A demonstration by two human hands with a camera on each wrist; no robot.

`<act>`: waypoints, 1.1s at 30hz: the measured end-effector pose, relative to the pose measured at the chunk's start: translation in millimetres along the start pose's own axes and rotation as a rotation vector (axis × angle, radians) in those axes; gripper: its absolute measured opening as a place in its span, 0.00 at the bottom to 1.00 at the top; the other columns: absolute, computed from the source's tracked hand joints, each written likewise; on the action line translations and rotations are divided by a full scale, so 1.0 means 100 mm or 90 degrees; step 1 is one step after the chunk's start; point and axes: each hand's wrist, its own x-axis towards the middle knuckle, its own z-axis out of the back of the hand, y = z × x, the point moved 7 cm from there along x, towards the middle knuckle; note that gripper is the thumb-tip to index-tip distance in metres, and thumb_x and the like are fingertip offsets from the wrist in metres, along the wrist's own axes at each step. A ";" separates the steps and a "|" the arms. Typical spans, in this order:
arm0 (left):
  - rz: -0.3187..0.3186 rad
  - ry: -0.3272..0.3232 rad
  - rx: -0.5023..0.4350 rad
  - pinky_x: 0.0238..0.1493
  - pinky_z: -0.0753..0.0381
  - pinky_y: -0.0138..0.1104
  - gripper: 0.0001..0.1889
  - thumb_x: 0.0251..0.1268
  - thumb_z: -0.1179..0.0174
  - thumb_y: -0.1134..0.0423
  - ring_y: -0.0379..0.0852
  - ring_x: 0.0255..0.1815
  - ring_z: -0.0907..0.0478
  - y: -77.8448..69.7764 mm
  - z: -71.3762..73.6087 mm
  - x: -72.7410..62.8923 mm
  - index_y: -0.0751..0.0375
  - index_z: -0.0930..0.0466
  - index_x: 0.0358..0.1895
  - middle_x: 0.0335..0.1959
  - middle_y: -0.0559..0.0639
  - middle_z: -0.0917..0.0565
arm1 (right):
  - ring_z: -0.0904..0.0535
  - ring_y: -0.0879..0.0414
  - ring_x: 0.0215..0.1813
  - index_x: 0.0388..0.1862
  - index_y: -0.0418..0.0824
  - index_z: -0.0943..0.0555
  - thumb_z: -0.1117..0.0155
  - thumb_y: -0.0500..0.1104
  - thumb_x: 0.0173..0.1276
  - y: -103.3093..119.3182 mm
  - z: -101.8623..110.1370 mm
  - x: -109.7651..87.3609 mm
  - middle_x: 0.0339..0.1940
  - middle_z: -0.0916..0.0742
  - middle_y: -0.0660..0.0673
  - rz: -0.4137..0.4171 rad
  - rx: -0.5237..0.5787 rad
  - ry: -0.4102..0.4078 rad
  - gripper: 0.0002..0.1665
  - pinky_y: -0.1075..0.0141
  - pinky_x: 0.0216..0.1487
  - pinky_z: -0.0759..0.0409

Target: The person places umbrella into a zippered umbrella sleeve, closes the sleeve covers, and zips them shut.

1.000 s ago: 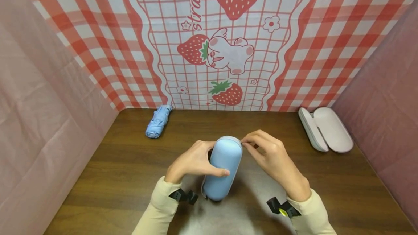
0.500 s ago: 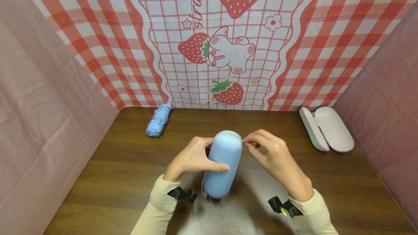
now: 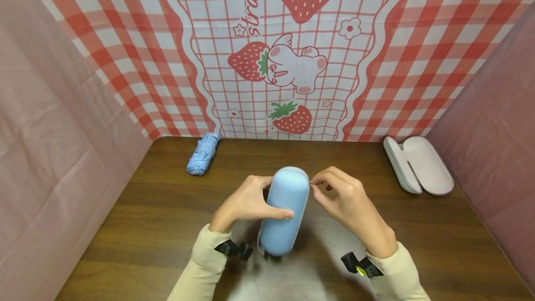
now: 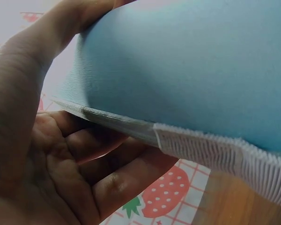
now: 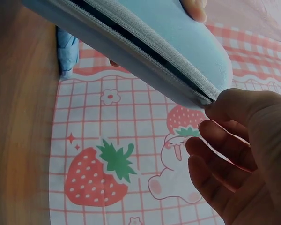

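Note:
A light blue zippered case (image 3: 284,212) with rounded ends stands tilted over the middle of the table. My left hand (image 3: 246,203) grips it from the left, thumb across its front and fingers behind. In the left wrist view, a ribbed pale strip (image 4: 201,150) runs along the case's edge near those fingers. My right hand (image 3: 344,199) pinches at the upper right edge with thumb and forefinger. Seen from the right wrist, the zipper (image 5: 145,44) is parted along a dark gap that ends at these fingertips; the pull itself is hidden between them.
A folded light blue umbrella (image 3: 203,153) lies at the back left of the wooden table (image 3: 146,226). An opened pale glasses case (image 3: 428,166) rests at the back right. Behind stands a strawberry-print cloth (image 3: 292,73), with pink cloth walls on both sides.
The blue case has shifted slightly up in the head view, both hands with it. My right hand stays at its upper right edge with little movement.

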 end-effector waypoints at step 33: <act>0.014 0.027 0.038 0.35 0.14 0.33 0.27 0.51 0.23 0.40 0.34 0.35 0.14 0.01 -0.08 0.02 0.48 0.16 0.52 0.38 0.41 0.11 | 0.15 0.56 0.39 0.36 0.39 0.10 0.19 0.24 0.49 0.01 0.05 0.01 0.37 0.12 0.47 0.008 -0.074 -0.016 0.17 0.67 0.38 0.15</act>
